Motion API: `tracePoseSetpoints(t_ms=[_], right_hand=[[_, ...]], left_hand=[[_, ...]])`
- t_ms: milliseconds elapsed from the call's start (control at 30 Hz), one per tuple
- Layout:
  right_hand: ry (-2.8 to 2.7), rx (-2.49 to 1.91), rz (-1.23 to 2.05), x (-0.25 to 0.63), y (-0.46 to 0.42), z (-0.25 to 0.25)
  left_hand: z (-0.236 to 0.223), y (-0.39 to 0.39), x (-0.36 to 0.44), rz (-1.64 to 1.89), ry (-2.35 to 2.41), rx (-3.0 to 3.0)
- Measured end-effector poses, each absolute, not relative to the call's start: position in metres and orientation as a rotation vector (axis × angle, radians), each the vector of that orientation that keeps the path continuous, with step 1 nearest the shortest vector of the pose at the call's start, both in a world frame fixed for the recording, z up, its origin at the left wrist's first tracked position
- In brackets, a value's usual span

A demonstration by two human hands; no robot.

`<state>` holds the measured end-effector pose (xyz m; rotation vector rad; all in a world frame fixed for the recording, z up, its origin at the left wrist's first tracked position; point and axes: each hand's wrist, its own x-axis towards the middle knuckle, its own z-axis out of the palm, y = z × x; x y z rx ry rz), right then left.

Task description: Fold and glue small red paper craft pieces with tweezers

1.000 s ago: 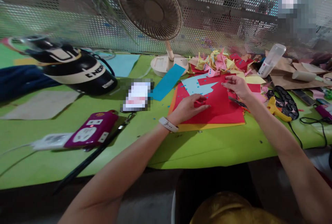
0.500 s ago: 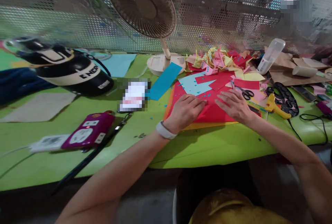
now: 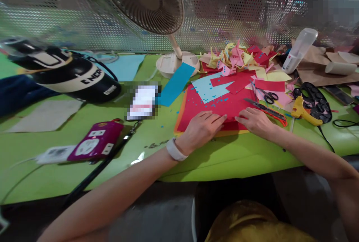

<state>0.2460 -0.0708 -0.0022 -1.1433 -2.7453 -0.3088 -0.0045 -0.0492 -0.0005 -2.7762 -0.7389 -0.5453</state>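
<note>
At the far left a black helmet (image 3: 70, 77) lies on the green table (image 3: 84, 174), with a purple power strip (image 3: 95, 145) nearer you. A fan (image 3: 146, 3) stands behind. Your left hand (image 3: 202, 128) lies open, palm down, on the near edge of the red paper (image 3: 213, 107). Your right hand (image 3: 254, 121) lies flat just beside it, fingers spread on the same sheet. Right of that sit a utility knife (image 3: 265, 110), 1 pair of scissors (image 3: 267, 96) and a yellow glue gun (image 3: 304, 112).
</note>
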Motion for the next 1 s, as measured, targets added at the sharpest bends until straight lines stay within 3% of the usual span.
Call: tracePoseSetpoints(t_ms=[167, 367, 567, 1000], right_hand=[[-2.647, -1.137, -0.284, 0.245, -0.071, -0.003], [-2.491, -1.207, 0.033, 0.246, -0.064, -0.003], [-2.397, -1.344, 0.254, 0.246, -0.061, -0.001], [-2.312, -1.325, 0.269, 0.245, -0.06, -0.003]], left_hand=[[-0.003, -0.051, 0.004, -0.66, -0.894, -2.91], [-0.005, -0.046, 0.006, -0.837, -1.152, -3.078], [-0.002, -0.044, 0.002, -0.671, -1.216, -3.034], [0.004, -0.034, -0.013, -0.488, -1.21, -2.925]])
